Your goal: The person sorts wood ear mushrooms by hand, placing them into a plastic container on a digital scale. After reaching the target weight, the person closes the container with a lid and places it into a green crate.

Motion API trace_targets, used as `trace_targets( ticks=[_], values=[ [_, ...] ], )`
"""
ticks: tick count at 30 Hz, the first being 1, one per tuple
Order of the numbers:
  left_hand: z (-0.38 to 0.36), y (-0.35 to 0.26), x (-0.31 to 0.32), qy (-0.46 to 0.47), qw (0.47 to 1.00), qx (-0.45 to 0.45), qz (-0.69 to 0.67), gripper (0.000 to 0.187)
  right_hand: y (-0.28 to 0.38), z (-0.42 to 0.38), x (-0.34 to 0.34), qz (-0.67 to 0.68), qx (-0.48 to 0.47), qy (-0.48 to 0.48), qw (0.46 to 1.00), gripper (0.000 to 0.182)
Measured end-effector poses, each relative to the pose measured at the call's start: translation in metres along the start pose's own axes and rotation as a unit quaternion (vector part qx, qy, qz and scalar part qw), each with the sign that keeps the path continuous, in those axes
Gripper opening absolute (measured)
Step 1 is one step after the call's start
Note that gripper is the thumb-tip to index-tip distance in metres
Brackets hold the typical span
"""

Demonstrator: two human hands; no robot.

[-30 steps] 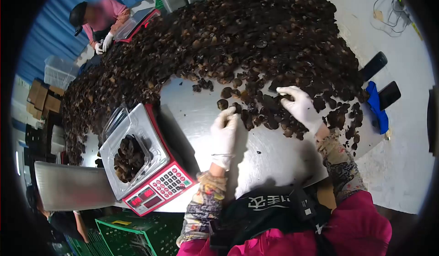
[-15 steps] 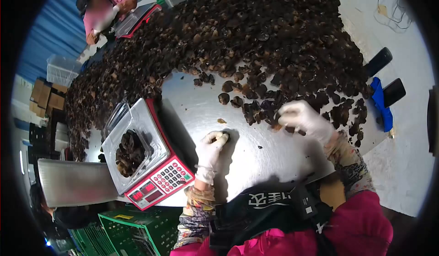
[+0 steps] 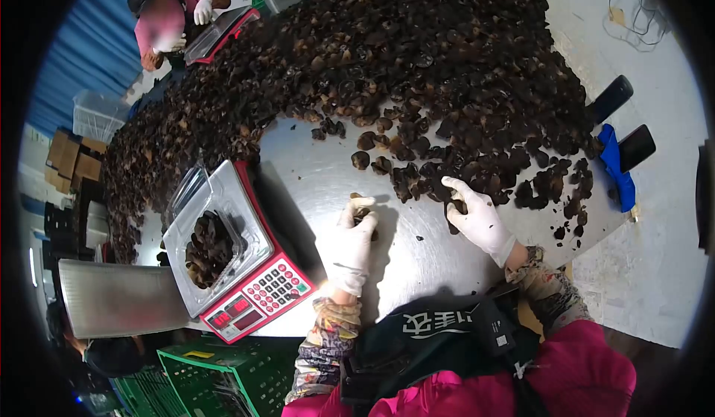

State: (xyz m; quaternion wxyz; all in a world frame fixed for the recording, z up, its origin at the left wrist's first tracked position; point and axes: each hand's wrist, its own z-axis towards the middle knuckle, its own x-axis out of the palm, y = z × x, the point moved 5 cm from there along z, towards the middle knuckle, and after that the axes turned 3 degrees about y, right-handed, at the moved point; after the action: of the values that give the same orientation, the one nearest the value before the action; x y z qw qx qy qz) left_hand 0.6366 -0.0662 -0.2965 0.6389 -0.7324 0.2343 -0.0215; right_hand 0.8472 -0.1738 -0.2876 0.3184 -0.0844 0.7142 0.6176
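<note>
My left hand, in a white glove, is closed with fingertips pinching a small brown wood ear mushroom just above the metal table. To its right, my gloved right hand curls thumb and fingers around a dark wood ear mushroom, by the near edge of the loose pieces. A big heap of dark wood ear mushrooms covers the table beyond both hands. On the left, a red-and-white digital scale carries a clear plastic box with a clump of mushrooms inside.
A pale plastic stack stands left of the scale, above green crates. Two dark phones and a blue cloth lie at the right edge. Across the heap, a person in pink sits at another scale.
My right hand has come back from the loose pieces toward me and left, a mushroom now showing in its fingers. The left hand has moved slightly forward over a small brown piece.
</note>
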Motion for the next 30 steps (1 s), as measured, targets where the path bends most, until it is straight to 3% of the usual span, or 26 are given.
trace_targets(
  ticks=[1,2,4,5,6,8,9,10,12,13,14,15,16,17,18,20,21,22,24,26,27,30],
  values=[
    [0.012,0.021,0.013,0.034,0.996,0.050,-0.070,0.023,-0.005,0.000,0.001,-0.004,0.061,-0.010,0.998,0.032],
    [0.012,0.014,0.023,0.013,0.997,0.077,-0.028,0.024,-0.010,0.003,0.006,-0.004,0.061,-0.009,0.998,0.032],
    [0.012,-0.009,0.039,-0.001,0.962,0.159,0.222,0.026,-0.005,0.008,0.013,-0.247,-0.053,-0.072,0.965,0.037],
    [0.015,-0.009,0.048,-0.016,0.927,0.236,0.291,0.026,-0.006,0.011,0.015,-0.251,-0.021,-0.032,0.967,0.035],
    [0.019,-0.002,0.048,-0.016,0.927,0.236,0.291,0.026,-0.001,0.011,0.008,-0.251,-0.022,-0.033,0.967,0.035],
    [0.027,0.013,0.043,0.002,0.951,0.150,0.270,0.021,0.008,0.010,-0.012,-0.022,-0.110,-0.070,0.991,0.022],
    [0.025,0.010,0.035,-0.020,0.968,0.200,0.152,0.014,0.003,0.013,-0.018,0.070,-0.125,-0.078,0.987,0.017],
    [0.024,0.019,0.030,0.024,0.995,0.091,-0.018,0.012,0.019,0.010,-0.032,0.193,0.138,0.095,0.967,0.014],
    [0.014,0.014,0.016,0.021,0.999,0.017,-0.046,0.015,0.024,0.009,-0.046,0.368,0.067,0.153,0.915,0.013],
    [0.013,0.015,0.014,0.004,0.997,0.077,-0.017,0.018,0.013,0.008,-0.047,0.439,0.064,0.156,0.882,0.013],
    [0.011,0.014,0.014,-0.016,0.991,0.135,0.011,0.020,0.013,0.006,-0.043,0.324,0.125,0.205,0.915,0.013],
    [0.010,0.012,0.017,-0.019,0.985,0.158,0.071,0.026,0.000,0.009,-0.033,0.155,-0.028,0.170,0.973,0.013],
    [0.010,0.007,0.020,-0.020,0.980,0.172,0.095,0.035,0.009,0.006,-0.021,-0.022,-0.180,0.123,0.976,0.014],
    [0.008,0.000,0.021,-0.019,0.968,0.202,0.151,0.038,0.002,0.002,-0.019,0.015,-0.123,0.139,0.982,0.015],
    [0.006,-0.008,0.023,-0.018,0.952,0.228,0.205,0.041,0.002,-0.002,-0.020,0.014,-0.124,0.141,0.982,0.015],
    [0.012,-0.008,0.032,0.018,0.938,0.216,0.272,0.039,0.009,-0.011,-0.020,0.160,-0.024,0.187,0.969,0.019],
    [0.015,-0.008,0.038,0.054,0.916,0.210,0.338,0.037,0.021,-0.018,-0.019,0.133,-0.043,0.238,0.961,0.025],
    [0.018,-0.004,0.038,0.053,0.915,0.212,0.339,0.037,0.014,-0.029,-0.007,0.088,-0.166,0.226,0.956,0.035],
    [0.029,0.009,0.039,0.041,0.909,0.223,0.349,0.027,0.026,-0.053,0.005,-0.085,-0.298,0.211,0.927,0.044],
    [0.029,0.014,0.030,0.019,0.939,0.154,0.307,0.019,0.021,-0.080,0.025,-0.156,-0.258,0.329,0.895,0.047],
    [0.029,0.020,0.026,-0.003,0.946,0.176,0.274,0.018,0.012,-0.091,0.041,-0.184,-0.327,0.274,0.885,0.042],
    [0.016,0.019,0.022,-0.030,0.958,0.196,0.207,0.016,-0.009,-0.100,0.055,-0.155,-0.294,0.312,0.890,0.032]
  ],
)
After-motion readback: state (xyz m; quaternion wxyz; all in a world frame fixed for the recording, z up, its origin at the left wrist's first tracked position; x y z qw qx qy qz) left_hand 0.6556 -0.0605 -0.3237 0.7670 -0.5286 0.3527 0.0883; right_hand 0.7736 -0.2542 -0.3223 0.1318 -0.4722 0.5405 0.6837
